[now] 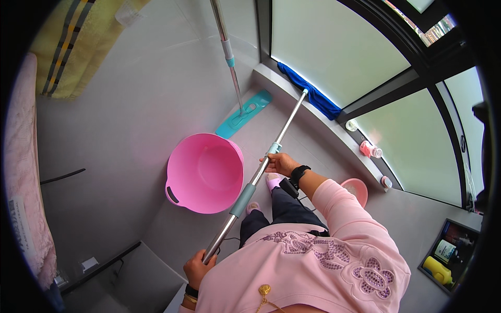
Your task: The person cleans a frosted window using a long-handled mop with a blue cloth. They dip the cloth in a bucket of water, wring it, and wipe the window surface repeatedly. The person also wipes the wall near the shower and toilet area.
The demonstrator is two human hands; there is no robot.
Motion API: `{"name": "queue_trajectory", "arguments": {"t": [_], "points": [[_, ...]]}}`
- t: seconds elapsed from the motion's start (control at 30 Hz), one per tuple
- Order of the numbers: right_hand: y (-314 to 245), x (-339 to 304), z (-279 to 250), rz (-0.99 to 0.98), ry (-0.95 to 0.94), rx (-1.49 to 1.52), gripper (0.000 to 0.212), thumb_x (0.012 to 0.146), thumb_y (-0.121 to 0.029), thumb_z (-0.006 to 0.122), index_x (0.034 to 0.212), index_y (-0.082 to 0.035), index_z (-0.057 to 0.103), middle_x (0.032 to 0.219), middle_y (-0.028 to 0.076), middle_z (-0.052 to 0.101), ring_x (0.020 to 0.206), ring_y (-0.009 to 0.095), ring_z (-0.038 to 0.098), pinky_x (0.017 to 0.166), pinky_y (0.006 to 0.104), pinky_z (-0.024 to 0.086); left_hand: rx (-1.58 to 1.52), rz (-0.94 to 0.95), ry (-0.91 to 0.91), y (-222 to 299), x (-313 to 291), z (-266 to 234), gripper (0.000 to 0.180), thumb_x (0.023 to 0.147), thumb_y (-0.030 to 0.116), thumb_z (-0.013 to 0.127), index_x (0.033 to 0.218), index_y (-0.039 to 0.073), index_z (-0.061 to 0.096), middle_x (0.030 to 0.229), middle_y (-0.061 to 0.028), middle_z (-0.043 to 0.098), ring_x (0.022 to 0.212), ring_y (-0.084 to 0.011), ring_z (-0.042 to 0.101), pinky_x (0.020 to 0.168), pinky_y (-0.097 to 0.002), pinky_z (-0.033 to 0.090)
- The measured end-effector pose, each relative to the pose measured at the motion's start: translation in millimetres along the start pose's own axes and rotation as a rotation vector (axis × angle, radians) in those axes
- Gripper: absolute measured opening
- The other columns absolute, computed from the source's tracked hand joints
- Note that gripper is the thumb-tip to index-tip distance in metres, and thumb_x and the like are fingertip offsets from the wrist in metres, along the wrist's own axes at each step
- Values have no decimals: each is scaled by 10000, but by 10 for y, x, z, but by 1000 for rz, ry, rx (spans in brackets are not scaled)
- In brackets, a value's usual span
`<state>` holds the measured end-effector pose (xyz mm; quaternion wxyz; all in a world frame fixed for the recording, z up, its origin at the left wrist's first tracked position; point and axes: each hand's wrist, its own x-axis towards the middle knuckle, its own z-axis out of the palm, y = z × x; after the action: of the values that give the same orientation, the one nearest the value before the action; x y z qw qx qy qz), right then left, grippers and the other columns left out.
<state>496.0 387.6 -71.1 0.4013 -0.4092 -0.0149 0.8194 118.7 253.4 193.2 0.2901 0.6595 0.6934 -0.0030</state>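
A long telescopic mop pole (pixel 243 200) with a grey-green grip runs slantwise across the view. Its far end meets a blue cloth (pixel 309 91), which lies along the ledge at the foot of a frosted window panel. My left hand (pixel 198 269) is closed around the pole's near end. Farther up, my right hand (pixel 281 164) grips the pole close to its pale green collar. A large pink bucket (pixel 206 173) stands on the floor left of the pole. Behind the bucket is a second mop with a flat teal head (pixel 244 113), its metal handle rising toward the top.
A grey ledge (pixel 334 129) carries a pink-and-white bottle (pixel 371 149) and small containers. Below it sits a pink basin (pixel 355 191), partly hidden by my sleeve. Bottles stand in a dark wall niche (pixel 450 255) at right. A yellow towel (pixel 78 47) and pink towel (pixel 30 156) hang at left.
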Motion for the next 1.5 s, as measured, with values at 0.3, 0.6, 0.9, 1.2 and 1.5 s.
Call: {"name": "queue_trajectory", "arguments": {"t": [0.3,0.6,0.9,1.2,1.5], "points": [[-292,410,300,-59,103,147,188,931,-78,490,1086,16,437,1164,210,586,1079,336,622,957,466,506,-121,48,61,70,28,59,272,731,189,770,922,48,638,711,-125,636,653,-326,626,586,-395,477],[522,523,840,-54,229,82,241,955,-86,470,1159,36,426,1064,191,595,1024,342,635,942,476,512,-194,72,-84,-741,-295,-297,255,774,218,743,899,44,606,716,-142,627,662,-338,624,577,-394,471],[1753,-93,1762,18,-302,95,288,947,-222,575,1188,-66,558,1245,99,601,1175,247,564,1027,457,436,-106,162,42,-3183,-900,-529,339,690,170,814,926,48,603,786,-119,643,713,-318,633,620,-376,495],[1263,-1151,1771,-428,52,221,579,843,-51,670,1326,-124,361,1185,131,549,1211,320,513,1073,553,355,379,-169,-199,-5016,-845,-542,346,642,216,843,845,71,604,813,-120,594,897,-337,583,840,-451,465],[2237,-1197,2570,-489,48,-95,376,926,-174,633,1227,-104,419,1181,87,596,1106,231,593,946,437,513,114,683,231,-2110,170,-99,821,655,230,829,1355,94,425,1226,-140,531,1173,-319,477,1038,-472,306]]}}
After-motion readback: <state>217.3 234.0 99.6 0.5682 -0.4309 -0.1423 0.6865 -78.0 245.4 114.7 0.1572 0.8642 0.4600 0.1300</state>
